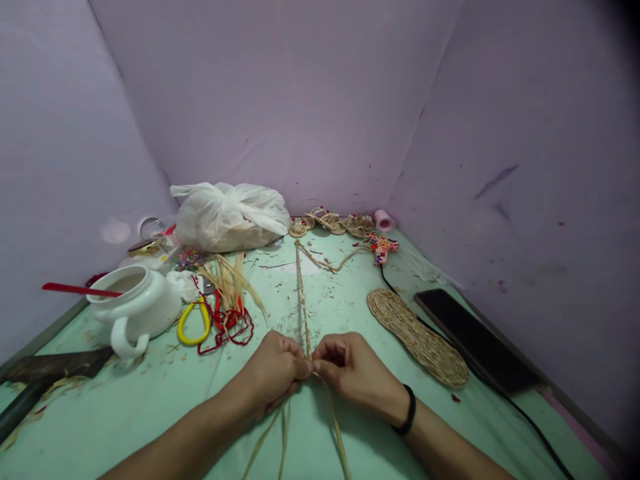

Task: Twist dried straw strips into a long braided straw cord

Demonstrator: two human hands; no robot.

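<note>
A thin plaited straw cord (302, 293) runs from the far middle of the green table (150, 407) toward me. My left hand (275, 368) and my right hand (350, 368) meet at its near end, both closed in a pinch on the cord. Loose straw strands (285, 433) trail from the pinch toward me. A black band is on my right wrist.
A woven oval straw sole (416, 333) and a black phone (475, 340) with a cable lie at right. At left are a white pot (137, 303), yellow-handled scissors (195, 323), red thread (230, 330), straw strips (233, 277) and a white plastic bag (230, 215). Small straw sandals (333, 222) sit by the back wall.
</note>
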